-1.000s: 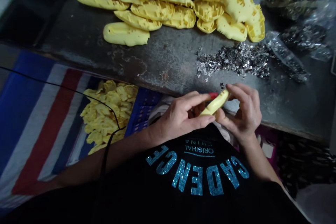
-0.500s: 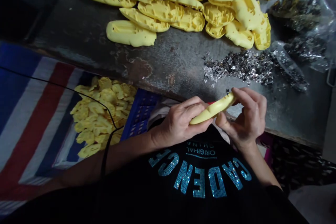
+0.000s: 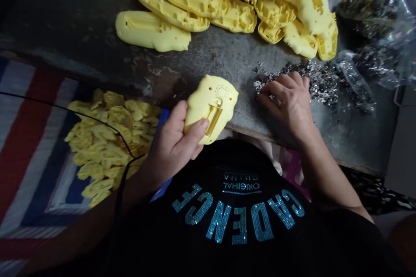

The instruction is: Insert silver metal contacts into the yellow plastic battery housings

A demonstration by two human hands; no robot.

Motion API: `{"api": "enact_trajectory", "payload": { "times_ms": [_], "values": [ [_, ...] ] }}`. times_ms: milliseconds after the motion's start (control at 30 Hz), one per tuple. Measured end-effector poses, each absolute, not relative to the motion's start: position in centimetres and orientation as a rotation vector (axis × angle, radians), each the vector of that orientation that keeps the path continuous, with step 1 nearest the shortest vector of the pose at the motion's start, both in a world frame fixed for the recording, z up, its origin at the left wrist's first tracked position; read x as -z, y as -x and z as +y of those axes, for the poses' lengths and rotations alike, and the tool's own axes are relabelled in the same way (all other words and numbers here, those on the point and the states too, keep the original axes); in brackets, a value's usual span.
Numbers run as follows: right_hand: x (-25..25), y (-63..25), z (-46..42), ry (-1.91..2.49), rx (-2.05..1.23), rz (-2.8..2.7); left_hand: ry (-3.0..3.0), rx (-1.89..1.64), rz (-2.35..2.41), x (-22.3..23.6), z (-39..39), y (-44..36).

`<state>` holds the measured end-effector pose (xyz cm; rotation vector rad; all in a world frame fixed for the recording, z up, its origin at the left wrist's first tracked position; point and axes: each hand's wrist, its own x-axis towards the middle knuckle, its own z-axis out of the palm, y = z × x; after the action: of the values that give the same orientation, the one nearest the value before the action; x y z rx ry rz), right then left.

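Note:
My left hand (image 3: 175, 143) is closed around the lower left side of a yellow plastic shell (image 3: 224, 104), thumb pressed on its face. That face shows a rectangular recess, a cluster of tiny holes and a few screw holes. At the near left edge of a heap of small shiny metal pieces (image 3: 320, 80), my right hand (image 3: 287, 99) bends down with thumb and forefinger close together. Whether a piece is pinched between those fingertips is too small to make out.
Many yellow shells (image 3: 156, 32) are piled along the far side of the dark metal table (image 3: 81, 43). Clear plastic bags (image 3: 386, 30) of metal parts lie at the right. Below left, more yellow parts (image 3: 110, 138) fill a container, and a black cable (image 3: 107, 123) crosses over them.
Both hands were on the shell. My right hand has let go and moved up to the metal heap, while my left hand has shifted left, turning the shell's face into view.

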<state>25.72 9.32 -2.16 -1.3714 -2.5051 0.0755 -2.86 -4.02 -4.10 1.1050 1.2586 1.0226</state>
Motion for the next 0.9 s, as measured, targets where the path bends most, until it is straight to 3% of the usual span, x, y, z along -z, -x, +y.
{"api": "enact_trajectory", "payload": {
  "times_ms": [133,300,533,900],
  "values": [
    [1.9,-25.2,9.3,1.439,-0.121,-2.52,-0.881,-1.016,1.225,2.4,-3.3,2.6],
    [1.2,-26.7,6.0,1.442,-0.517,-2.411,-0.776,-0.931,1.168,1.6,-2.4,1.5],
    [2.7,-29.0,4.0,1.571,-0.071,-2.387,-0.739,-0.936,1.066,1.0,-1.8,-0.1],
    [3.5,-29.7,4.3,1.212,-0.177,-2.47,-0.755,-0.988,1.071,0.7,-1.8,-1.9]
  ]
}}
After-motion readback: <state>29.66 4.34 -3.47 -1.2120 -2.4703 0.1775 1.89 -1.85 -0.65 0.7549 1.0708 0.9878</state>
